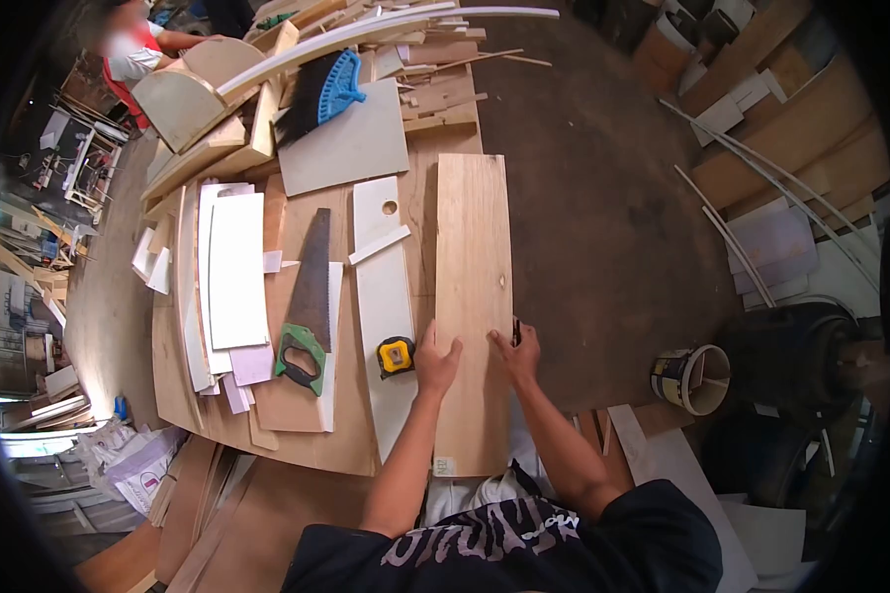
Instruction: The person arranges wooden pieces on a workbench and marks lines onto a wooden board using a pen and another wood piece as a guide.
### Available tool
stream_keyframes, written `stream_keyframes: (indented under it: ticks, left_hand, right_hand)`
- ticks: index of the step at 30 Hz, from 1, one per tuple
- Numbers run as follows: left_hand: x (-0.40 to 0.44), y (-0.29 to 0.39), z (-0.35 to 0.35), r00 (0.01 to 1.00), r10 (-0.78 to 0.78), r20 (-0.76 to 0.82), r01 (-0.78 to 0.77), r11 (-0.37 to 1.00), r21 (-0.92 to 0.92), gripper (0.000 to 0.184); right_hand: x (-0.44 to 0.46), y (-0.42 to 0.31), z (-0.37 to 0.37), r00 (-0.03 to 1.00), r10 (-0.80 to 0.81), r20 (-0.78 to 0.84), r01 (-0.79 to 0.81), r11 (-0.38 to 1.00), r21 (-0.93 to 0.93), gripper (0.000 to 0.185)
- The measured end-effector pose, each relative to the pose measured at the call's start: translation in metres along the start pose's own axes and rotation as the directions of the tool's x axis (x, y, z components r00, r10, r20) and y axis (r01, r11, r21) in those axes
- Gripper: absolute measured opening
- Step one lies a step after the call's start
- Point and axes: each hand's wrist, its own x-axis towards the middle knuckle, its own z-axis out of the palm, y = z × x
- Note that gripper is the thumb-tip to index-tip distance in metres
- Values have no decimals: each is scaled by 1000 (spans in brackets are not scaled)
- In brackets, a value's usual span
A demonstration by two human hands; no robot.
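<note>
A long pale wooden board [472, 267] lies lengthwise along the right side of the workbench, its near end close to my body. My left hand [436, 362] is closed on its left edge, thumb on top. Gripping the opposite edge is my right hand [519, 356], also with the thumb on the upper face. A small dark object [516, 332] shows by the right fingers; its kind is unclear. Just left of my left hand sits a yellow and black tape measure [396, 356] on a white strip [378, 267]. Farther left rests a handsaw [309, 296] with a green handle.
White panels [237, 272] are stacked on the workbench [297, 450]. A blue brush [339, 87] and piled wood offcuts [435, 99] occupy its far end. On the right floor stands a bucket [690, 381] near leaning boards [801, 148]. Another person [133, 64] is at far left.
</note>
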Motion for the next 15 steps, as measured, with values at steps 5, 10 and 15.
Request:
stream_keyframes:
  ticks: [5,10,15]
  left_hand:
    - [-13,-10,-2,998,-50,38,52,997,-53,80]
    - [-39,-7,2,994,59,87,-78,966,245,86]
    - [-56,-21,-4,989,80,128,-95,988,121,89]
  right_hand:
    - [-6,11,16,999,-13,-31,12,1000,-17,64]
    - [-14,-2,21,998,31,-61,-32,999,-31,69]
    - [-10,-7,23,999,1,-52,-5,997,-75,69]
